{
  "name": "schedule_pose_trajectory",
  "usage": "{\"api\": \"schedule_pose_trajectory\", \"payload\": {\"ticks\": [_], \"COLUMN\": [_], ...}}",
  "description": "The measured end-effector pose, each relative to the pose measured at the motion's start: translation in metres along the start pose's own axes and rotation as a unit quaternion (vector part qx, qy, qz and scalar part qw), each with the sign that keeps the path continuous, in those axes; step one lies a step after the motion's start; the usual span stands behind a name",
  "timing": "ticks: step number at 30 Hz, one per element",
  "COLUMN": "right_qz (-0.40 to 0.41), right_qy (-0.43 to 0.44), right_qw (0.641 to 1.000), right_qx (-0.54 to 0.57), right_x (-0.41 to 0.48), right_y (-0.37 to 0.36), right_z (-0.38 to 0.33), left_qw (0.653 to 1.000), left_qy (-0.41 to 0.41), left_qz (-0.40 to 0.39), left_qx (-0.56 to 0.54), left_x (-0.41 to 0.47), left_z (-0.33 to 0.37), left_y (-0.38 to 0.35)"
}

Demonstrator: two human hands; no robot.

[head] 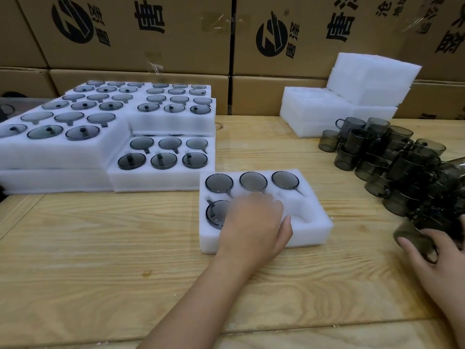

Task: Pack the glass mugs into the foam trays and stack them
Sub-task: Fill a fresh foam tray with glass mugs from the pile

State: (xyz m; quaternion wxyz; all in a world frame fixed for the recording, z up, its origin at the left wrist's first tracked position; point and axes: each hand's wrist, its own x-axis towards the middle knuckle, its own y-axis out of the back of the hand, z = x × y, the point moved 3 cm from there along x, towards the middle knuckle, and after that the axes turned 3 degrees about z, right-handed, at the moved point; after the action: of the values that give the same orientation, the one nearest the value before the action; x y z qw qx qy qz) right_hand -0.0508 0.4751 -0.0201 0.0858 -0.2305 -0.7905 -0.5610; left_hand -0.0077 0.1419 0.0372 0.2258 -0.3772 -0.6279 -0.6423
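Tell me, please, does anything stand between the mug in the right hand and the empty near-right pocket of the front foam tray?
Nothing visible does. Only bare table lies between the mug, gripped by the right hand, and the foam tray. The left hand is over the near middle pocket, beside the empty pocket, not over it.

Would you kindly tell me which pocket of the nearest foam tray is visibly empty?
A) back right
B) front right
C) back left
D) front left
B: the front right pocket of the foam tray shows bare foam, while those other three hold mugs.
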Motion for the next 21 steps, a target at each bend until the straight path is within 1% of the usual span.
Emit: {"api": "schedule_pose_trajectory", "payload": {"ticks": [2, 4, 8, 11, 15, 17, 21], "right_qz": [0.03, 0.038, 0.033, 0.009, -0.039, -0.054, -0.023], "right_qy": [0.042, 0.06, 0.087, 0.105, 0.115, 0.099, 0.054], "right_qw": [0.999, 0.997, 0.996, 0.994, 0.988, 0.985, 0.981], "right_qx": [-0.01, -0.008, -0.009, 0.015, 0.093, 0.133, 0.184], "right_x": [0.0, 0.0, -0.005, -0.01, -0.019, -0.023, -0.025], "right_y": [0.004, 0.006, 0.009, 0.015, 0.023, 0.026, 0.034], "right_z": [-0.013, -0.023, -0.039, -0.056, -0.084, -0.096, -0.12], "left_qw": [1.0, 1.0, 1.0, 1.0, 1.0, 0.999, 0.996], "left_qy": [-0.001, -0.001, -0.002, -0.003, 0.002, 0.003, -0.026], "left_qz": [0.004, 0.006, 0.015, 0.017, 0.024, 0.035, 0.057], "left_qx": [0.002, 0.003, 0.002, 0.002, -0.007, -0.016, -0.061], "left_x": [0.0, 0.0, 0.0, -0.001, -0.001, -0.001, -0.001], "left_z": [0.0, 0.0, 0.0, 0.0, 0.0, 0.0, 0.007], "left_y": [-0.001, -0.001, -0.002, -0.003, -0.004, -0.002, 0.0]}}
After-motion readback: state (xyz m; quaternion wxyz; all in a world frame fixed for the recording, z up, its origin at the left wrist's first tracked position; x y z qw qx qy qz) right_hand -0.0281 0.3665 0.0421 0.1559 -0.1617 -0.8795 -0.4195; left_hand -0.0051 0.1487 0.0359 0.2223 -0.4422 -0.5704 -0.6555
